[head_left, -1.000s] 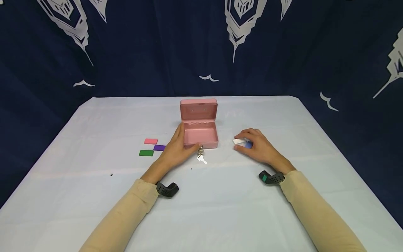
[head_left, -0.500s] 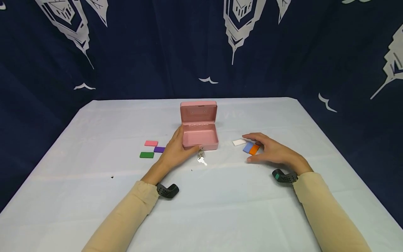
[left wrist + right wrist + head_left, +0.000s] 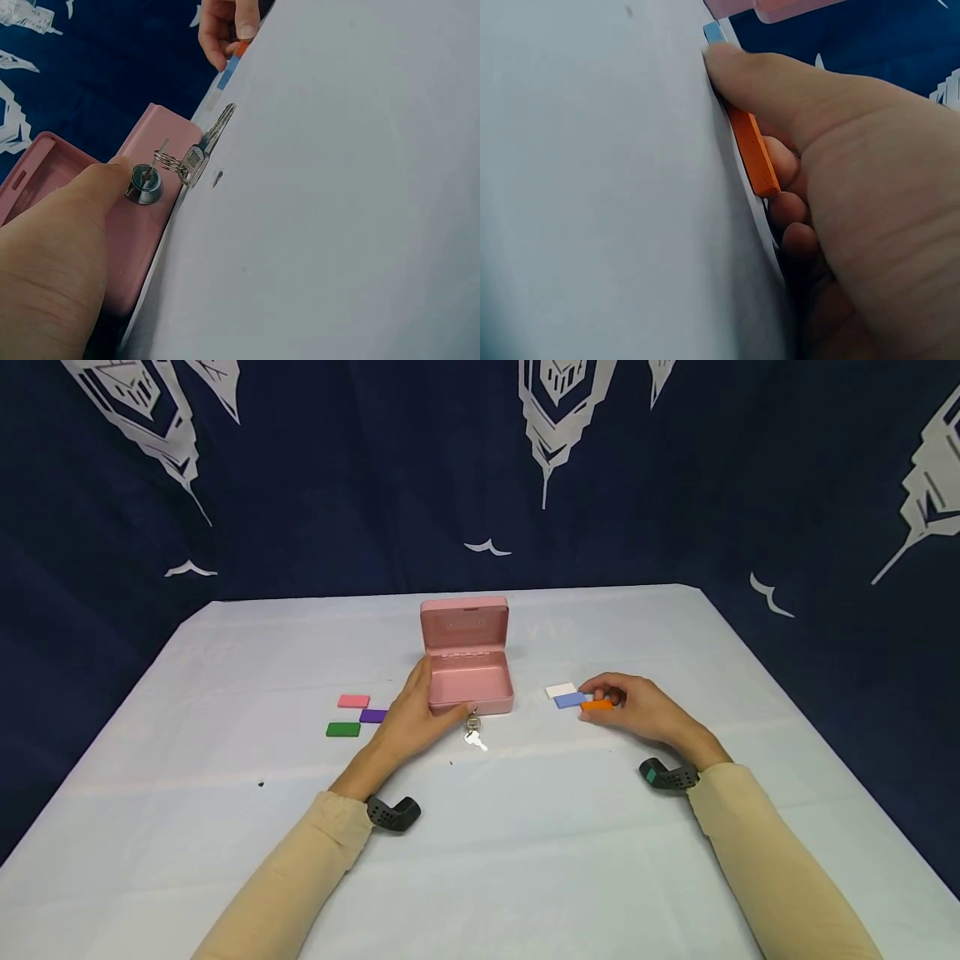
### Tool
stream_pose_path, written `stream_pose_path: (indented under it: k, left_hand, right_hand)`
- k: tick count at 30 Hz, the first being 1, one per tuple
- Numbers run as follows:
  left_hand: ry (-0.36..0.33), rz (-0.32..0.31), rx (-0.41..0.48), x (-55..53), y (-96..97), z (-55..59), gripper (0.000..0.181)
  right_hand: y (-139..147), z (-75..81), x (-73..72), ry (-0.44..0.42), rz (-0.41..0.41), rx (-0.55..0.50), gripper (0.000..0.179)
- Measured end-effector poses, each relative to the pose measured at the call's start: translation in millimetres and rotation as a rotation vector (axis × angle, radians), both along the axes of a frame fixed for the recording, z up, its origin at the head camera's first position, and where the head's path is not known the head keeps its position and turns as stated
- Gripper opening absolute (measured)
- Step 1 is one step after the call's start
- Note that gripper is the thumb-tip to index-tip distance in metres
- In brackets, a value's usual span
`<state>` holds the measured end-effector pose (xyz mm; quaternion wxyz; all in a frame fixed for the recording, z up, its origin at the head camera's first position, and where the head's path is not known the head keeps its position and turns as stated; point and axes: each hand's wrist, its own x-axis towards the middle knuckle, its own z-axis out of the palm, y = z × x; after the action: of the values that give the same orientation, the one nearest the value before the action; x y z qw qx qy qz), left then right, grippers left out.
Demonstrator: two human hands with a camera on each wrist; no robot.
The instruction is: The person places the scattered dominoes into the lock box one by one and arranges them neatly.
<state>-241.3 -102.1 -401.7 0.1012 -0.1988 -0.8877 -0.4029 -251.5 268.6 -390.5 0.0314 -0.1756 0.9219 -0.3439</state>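
Note:
The pink metal box [image 3: 471,681] stands on the table with its lid raised. My left hand [image 3: 408,714] holds it at its left front corner, thumb on the front face beside the lock [image 3: 146,184]. A key [image 3: 154,161] sits in that lock, and a second key [image 3: 208,142] hangs from its ring. To the right of the box, my right hand [image 3: 637,706] pinches a flat orange block [image 3: 751,150] between thumb and fingers. Its left end lies against a blue block [image 3: 570,700], and a white block [image 3: 560,690] lies just behind the blue one.
Left of the box lie a pink block [image 3: 353,701], a purple block [image 3: 373,716] partly behind the left hand, and a green block [image 3: 342,729]. A white cloth covers the table [image 3: 510,843]. A dark blue curtain [image 3: 337,485] hangs behind it.
My right hand drew back from the white and blue blocks, opened, then closed on the orange block. The blue and orange blocks have turned. My left hand stays on the box.

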Motion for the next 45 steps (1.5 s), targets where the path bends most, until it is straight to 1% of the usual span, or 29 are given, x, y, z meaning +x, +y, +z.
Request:
stream_pose_path:
  k: [3, 5, 11, 16, 21, 27, 30, 33, 39, 45]
  left_hand:
    - [-0.009, 0.005, -0.007, 0.4, -0.3, 0.9, 0.098]
    - [-0.01, 0.004, -0.008, 0.5, -0.2, 1.5, 0.098]
    - [0.008, -0.003, 0.001, 0.7, 0.3, 1.9, 0.097]
    - [0.008, 0.003, -0.012, 0.9, 0.1, -0.6, 0.099]
    - [-0.016, 0.014, -0.026, 1.4, -0.3, -2.7, 0.102]
    - [0.002, 0.01, -0.027, 1.8, 0.3, -2.5, 0.101]
    - [0.002, 0.011, -0.028, 2.3, 0.1, -1.1, 0.101]
    - [0.004, 0.017, -0.036, 1.6, 0.3, -0.1, 0.101]
    - [-0.002, 0.021, -0.037, 2.4, 0.5, 1.2, 0.102]
    - [-0.009, 0.021, -0.034, 3.4, 1.2, 0.6, 0.102]
  right_hand:
    - [-0.4, -0.4, -0.7, 0.008, -0.026, 0.002, 0.041]
    - [-0.1, -0.8, -0.9, 0.007, -0.028, -0.003, 0.04]
    - [0.1, -0.9, -0.2, 0.038, 0.007, -0.002, 0.039]
    - [-0.3, -4.6, -0.4, 0.134, 0.054, -0.008, 0.032]
    - [-1.7, -8.6, -1.6, 0.215, 0.055, -0.014, 0.029]
    - [-7.2, -9.1, -0.6, 0.329, 0.071, -0.038, 0.027]
    - [-12.1, -7.7, -0.4, 0.364, 0.092, -0.051, 0.027]
    - [-16.1, -6.4, -0.1, 0.379, 0.087, -0.059, 0.026]
    - [-18.9, -5.2, 1.4, 0.354, 0.072, -0.041, 0.029]
    - [-22.0, -5.2, 2.9, 0.364, 0.078, -0.04, 0.029]
